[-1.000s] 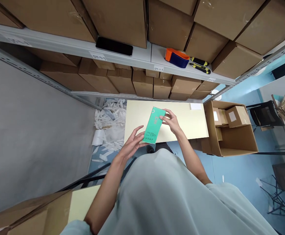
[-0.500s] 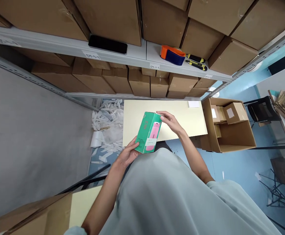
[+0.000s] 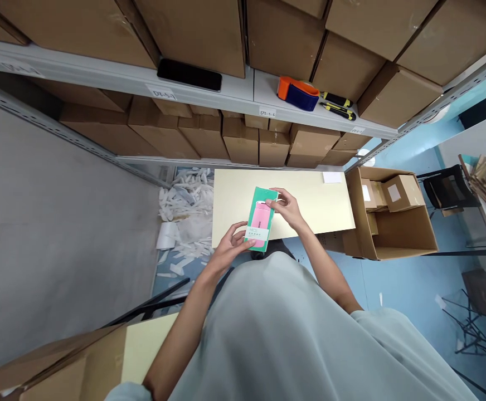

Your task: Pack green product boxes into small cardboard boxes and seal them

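1. Both hands are working on one thing: a green rectangular cardboard box with a pink printed picture [image 3: 261,214]. It's sitting dead centre of my clock, overlapping the near edge of the pale yellow flat tabletop [image 3: 310,206], and looking lifted rather than resting.
2. Left hand [image 3: 229,246] is gripping from about 8 o'clock, thumb pressing on the front near the bottom corner. Right hand [image 3: 288,208] is pinching from about 2 o'clock, thumb on the front near the top. So they're apart from each other but both clamping the same box.
3. What's just changed: the box is getting turned. A second ago the text-covered green side was facing up, then two sides were showing at once, and now the pink-picture side is facing the camera almost flat on. Kinda reads like a side-by-side look-over to me, with that face now in plain view.
4. Stuff around it is staying put. The big open brown cardboard carton [image 3: 406,236] is sitting at 3 o'clock, the heap of white crumpled scraps [image 3: 193,195] is lying around 9, and the orange-and-navy chunky object [image 3: 298,93] is resting on the shelf towards 1.
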Motion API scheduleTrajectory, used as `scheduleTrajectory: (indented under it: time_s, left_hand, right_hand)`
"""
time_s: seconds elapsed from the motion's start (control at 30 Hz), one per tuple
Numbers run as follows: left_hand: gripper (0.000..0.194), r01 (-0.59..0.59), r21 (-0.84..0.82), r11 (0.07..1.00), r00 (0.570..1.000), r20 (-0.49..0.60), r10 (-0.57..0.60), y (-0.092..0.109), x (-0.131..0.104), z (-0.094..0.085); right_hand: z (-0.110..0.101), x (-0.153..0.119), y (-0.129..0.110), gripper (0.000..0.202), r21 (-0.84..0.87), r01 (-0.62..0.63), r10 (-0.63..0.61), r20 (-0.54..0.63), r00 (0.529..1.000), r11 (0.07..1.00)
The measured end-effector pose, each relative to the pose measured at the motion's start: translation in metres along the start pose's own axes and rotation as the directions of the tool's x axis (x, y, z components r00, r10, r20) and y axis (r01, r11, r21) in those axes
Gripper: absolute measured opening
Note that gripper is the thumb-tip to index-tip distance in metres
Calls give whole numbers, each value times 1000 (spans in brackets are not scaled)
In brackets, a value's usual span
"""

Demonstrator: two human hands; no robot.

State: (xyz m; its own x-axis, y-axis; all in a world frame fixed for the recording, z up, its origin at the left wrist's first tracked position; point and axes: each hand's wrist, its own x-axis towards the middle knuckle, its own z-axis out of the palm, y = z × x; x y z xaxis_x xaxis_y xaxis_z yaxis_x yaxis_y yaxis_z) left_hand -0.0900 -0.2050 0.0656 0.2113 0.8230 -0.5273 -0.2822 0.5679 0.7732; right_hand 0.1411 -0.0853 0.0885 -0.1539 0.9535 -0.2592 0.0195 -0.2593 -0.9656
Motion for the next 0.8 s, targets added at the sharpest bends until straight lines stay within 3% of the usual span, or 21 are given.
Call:
scheduleTrajectory:
  time_s: [0.17,0.3,0.4,0.5,0.63,0.8]
  left_hand:
    - [91,44,-127,991,998,48,-39,-9,2,-6]
    - [77,118,-304,945,987,142,-77,-20,1,-18]
    - [67,193,-364,911,972,195,-128,-24,1,-22]
    - [69,174,-329,928,975,187,-117,-19,3,-21]
    - [85,55,-144,988,997,66,-46,-4,7,-13]
    - [89,69,-70,995,998,5,-69,-3,16,-9]
  right_hand:
    - [-10,-5,-8,71,27,-18,16,89,996,999]
    - [-18,-9,-17,80,126,-53,29,178,984,991]
    - [-16,-8,-19,76,164,-68,33,204,978,984]
    - [-10,-5,-17,65,144,-31,10,141,990,989]
    - [-4,3,-10,61,74,-8,5,49,999,997]
    - [-1,11,-6,64,33,-3,3,3,1000,999]
